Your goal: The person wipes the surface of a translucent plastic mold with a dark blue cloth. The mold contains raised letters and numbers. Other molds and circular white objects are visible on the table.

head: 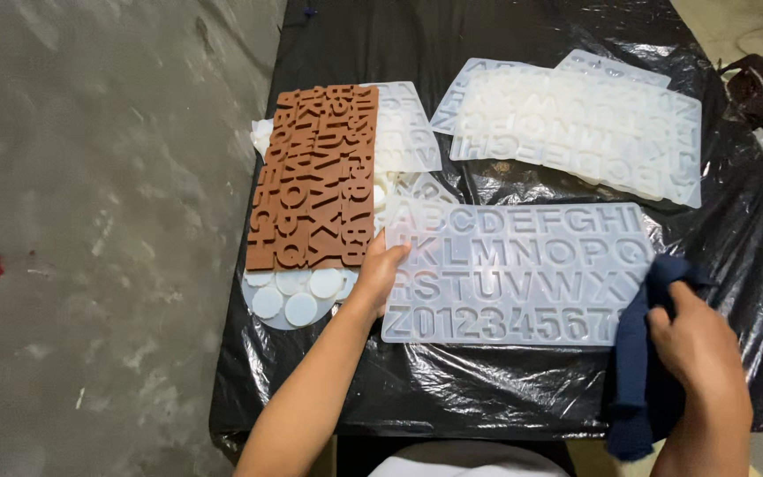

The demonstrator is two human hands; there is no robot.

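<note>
Right now, left hand (379,268) clamped on the left edge of a clear silicone mould (518,272), thumb on top, fingers tucked under the rim. Mould flat on the tabletop (452,389), w/ rows of recessed letters and a bottom row of digits; sits centre, nearest the body. Right hand (698,340) closed on a dark blue cloth (638,371), bunched at the mould's lower right corner, touching it, part of the cloth draped off the tabletop's near edge. Tabletop wrapped in crinkled black plastic sheet.

Left of the held mould: brown letter mould (315,177), lying lengthwise away from the body, resting on top of other pale moulds. Beneath its near end, a clear mould w/ round white discs (298,296), just beside the left wrist. Another clear mould (406,128) peeking out on the brown one's right side. Further back, right: stack of whitish letter moulds (580,128), overlapping, apart from the held one. Far right edge: dark brown object (757,88), too cut off to tell what. Grey concrete floor (90,238) at left.
</note>
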